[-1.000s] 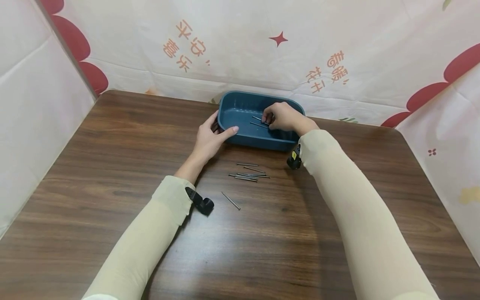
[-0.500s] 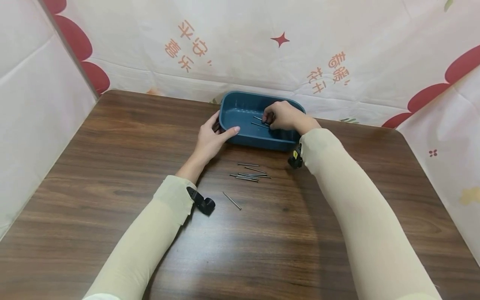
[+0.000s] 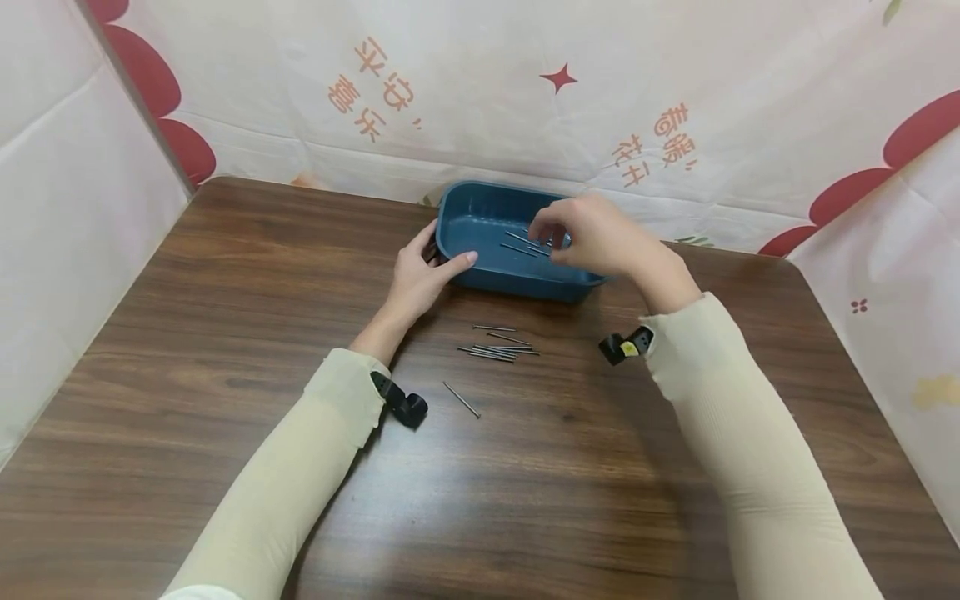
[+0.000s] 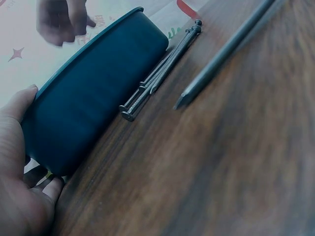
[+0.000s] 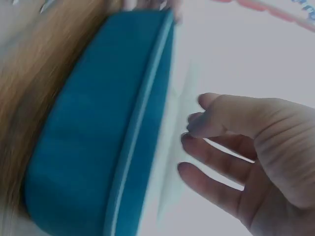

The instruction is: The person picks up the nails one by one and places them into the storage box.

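Observation:
At the back of the table stands a blue plastic tray [image 3: 517,287], and my left hand [image 3: 415,279] grips its left end, thumb over the front rim and fingers round the side. Inside it lie several nails [image 3: 519,249], partly hidden by my right hand [image 3: 588,233]. That hand hovers above the tray's right part, fingers loosely bent; the right wrist view shows nothing between them. In front of the tray a small pile of nails [image 3: 495,354] lies on the wood. One separate nail [image 3: 461,400] rests nearer to me, large in the left wrist view.
The brown wooden table [image 3: 225,333] reaches back to a printed white cloth [image 3: 480,100], which hangs close behind the tray. Similar cloth hangs at both sides. Each sleeve carries a black wrist camera, such as the left wrist camera [image 3: 408,410].
My right hand has let go of the nails in the tray and lifted up and to the right, uncovering more of them. My left hand keeps its place on the tray.

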Available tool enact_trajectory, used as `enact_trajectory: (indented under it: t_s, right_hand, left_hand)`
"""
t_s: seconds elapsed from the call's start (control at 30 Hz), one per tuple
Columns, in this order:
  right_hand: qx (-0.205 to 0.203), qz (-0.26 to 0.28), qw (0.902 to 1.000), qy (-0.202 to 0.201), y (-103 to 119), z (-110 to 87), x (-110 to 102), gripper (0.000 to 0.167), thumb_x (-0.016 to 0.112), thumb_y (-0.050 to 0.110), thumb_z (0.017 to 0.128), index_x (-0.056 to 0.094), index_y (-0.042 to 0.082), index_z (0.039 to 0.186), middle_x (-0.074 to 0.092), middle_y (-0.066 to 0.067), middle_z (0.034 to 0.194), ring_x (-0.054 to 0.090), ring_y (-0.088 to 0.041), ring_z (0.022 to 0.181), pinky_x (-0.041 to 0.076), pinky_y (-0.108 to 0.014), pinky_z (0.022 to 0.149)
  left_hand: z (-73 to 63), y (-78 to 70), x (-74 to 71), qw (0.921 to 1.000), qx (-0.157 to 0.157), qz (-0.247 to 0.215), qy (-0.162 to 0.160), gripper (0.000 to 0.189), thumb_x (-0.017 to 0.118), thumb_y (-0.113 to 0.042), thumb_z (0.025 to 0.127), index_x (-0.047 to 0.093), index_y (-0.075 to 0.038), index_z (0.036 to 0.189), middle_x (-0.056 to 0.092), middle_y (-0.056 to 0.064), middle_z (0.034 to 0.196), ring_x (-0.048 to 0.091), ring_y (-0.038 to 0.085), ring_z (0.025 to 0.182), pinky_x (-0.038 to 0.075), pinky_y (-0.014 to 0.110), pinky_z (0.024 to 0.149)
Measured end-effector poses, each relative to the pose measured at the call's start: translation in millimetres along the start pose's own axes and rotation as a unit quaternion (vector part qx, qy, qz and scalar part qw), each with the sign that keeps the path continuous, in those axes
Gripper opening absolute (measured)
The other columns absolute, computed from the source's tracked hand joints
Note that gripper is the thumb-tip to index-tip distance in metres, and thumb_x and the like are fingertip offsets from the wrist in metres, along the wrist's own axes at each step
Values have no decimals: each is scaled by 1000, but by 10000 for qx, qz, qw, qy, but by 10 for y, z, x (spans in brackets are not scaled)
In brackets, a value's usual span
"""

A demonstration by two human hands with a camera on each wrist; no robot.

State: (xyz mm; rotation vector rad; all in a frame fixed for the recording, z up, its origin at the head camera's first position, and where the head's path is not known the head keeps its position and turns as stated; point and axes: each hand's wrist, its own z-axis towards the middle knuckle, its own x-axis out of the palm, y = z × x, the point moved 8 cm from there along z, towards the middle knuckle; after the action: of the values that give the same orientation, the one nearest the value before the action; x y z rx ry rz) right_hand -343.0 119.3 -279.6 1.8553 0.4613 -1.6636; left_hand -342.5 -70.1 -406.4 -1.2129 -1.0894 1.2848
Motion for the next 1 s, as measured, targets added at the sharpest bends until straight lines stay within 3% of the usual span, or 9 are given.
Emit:
enact_trajectory:
  t_s: [0.27, 0.5, 0.73, 1.0]
  right_hand:
    - [-69, 357, 9993, 6, 243, -357, 92, 26, 69, 0, 89, 73, 9, 112, 73, -7, 107, 67, -19, 89, 59, -39, 80]
    - [-120, 661, 9977, 87, 320, -522, 336, 26, 70, -1, 88, 73, 11, 110, 72, -4, 103, 66, -17, 91, 57, -35, 80]
    - [-99, 879, 9952, 408, 298, -586, 557, 28, 68, 0, 88, 73, 9, 114, 73, -6, 107, 65, -17, 92, 56, -35, 81]
    - [-192, 936, 9944, 445, 353, -567, 653, 27, 71, 3, 87, 73, 11, 112, 73, -4, 106, 62, -16, 89, 54, -35, 78]
  left_hand:
    - [-19, -34, -12, 9999, -46, -103, 23, 82, 76, -26, 90, 33, -15, 159, 41, 11, 161, 43, 25, 148, 39, 40, 121]
    - [-206, -338, -2, 9998, -145, 18, 95, 79, 72, -19, 93, 32, -4, 158, 38, 19, 161, 40, 32, 149, 37, 43, 122]
    - [-213, -366, 0, 9998, -124, 5, 127, 78, 73, -19, 93, 32, -3, 158, 40, 19, 160, 42, 33, 148, 38, 43, 121]
    - [-191, -318, 14, 9999, -109, -4, 132, 78, 71, -19, 93, 30, -6, 159, 38, 19, 161, 40, 31, 149, 36, 43, 122]
